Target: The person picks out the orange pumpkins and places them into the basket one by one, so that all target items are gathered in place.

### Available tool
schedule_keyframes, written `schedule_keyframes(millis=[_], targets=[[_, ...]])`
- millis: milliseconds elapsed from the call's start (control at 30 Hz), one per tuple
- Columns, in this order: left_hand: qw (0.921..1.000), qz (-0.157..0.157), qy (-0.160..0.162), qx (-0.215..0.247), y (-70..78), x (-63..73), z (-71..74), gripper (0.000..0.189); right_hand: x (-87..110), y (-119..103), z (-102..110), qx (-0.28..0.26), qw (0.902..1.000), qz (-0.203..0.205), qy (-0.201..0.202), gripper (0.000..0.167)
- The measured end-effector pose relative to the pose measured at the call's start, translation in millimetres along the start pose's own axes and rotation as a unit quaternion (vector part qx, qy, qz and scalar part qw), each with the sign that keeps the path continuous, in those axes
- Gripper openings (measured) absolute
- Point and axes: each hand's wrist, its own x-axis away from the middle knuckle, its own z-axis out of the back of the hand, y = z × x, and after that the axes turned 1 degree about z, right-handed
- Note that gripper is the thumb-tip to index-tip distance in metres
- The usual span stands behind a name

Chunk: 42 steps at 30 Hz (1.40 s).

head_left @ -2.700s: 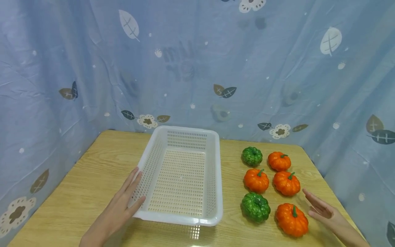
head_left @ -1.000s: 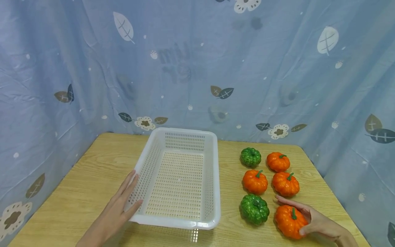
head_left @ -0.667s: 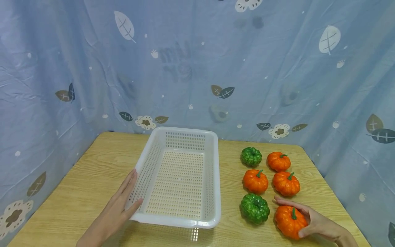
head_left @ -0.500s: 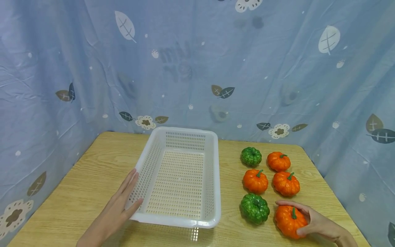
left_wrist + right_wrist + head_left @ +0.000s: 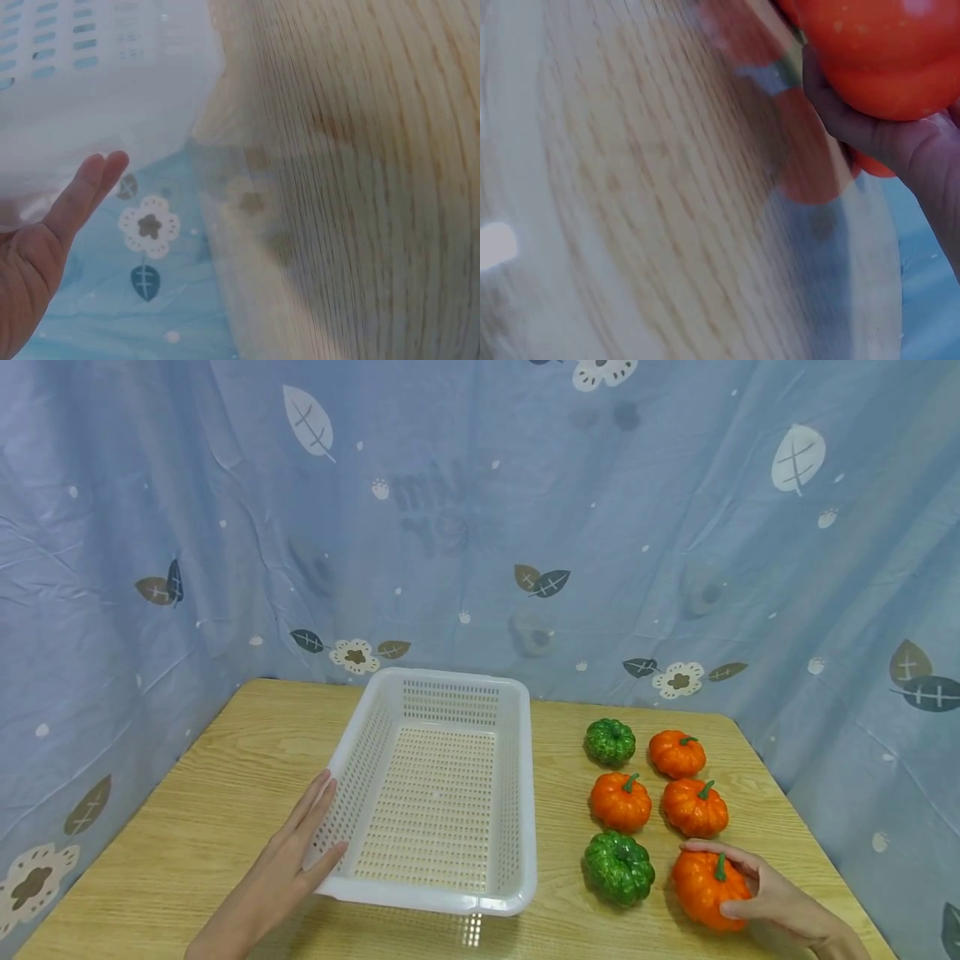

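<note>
Broadly, tabletop (image 5: 562, 802) separates hands (image 5: 291, 858) (image 5: 774, 900) at basket edge (image 5: 420, 899) and gripped pumpkin (image 5: 699, 892).

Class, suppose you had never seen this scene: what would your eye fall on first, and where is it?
Probably the large white rectangular perforated plastic basket, near the middle of the light wood-grain table, with the left hand at its left side. Next, to the basket's right, come four glossy ribbed orange pumpkins and two mottled green pumpkins. The right hand grips the nearest orange pumpkin.
</note>
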Motion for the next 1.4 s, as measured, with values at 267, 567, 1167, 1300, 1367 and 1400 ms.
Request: schedule_keyframes(millis=[267,567,1167,1300,1367,1400], targets=[[1.0,0.004,0.0,-0.001,-0.2,-1.0,-0.3,0.074,-1.7,-5.1,-3.7,-0.045,0.999,0.005,-0.003,0.055],[0.9999,0.009,-0.003,0.003,-0.9,-1.3,-0.2,0.074,-1.3,-1.8,-10.6,-0.01,0.9966,0.062,0.053,0.048],[0.9998,0.015,-0.006,0.009,-0.7,-0.4,-0.7,0.075,2.2,-10.2,-26.9,0.091,0.9863,0.057,0.126,0.062],[0.9999,0.011,-0.004,0.006,-0.9,-0.7,-0.6,0.075,-1.5,-13.7,-31.2,0.107,0.9819,0.076,0.136,0.057],[0.9999,0.008,-0.002,0.006,-0.9,-0.5,-0.7,0.075,-4.4,-16.2,-34.4,0.118,0.9793,0.087,0.139,0.057],[1.0,0.006,-0.001,0.007,-0.7,-0.4,-0.8,0.075,-6.0,-17.7,-36.2,0.12,0.9788,0.09,0.14,0.058]])
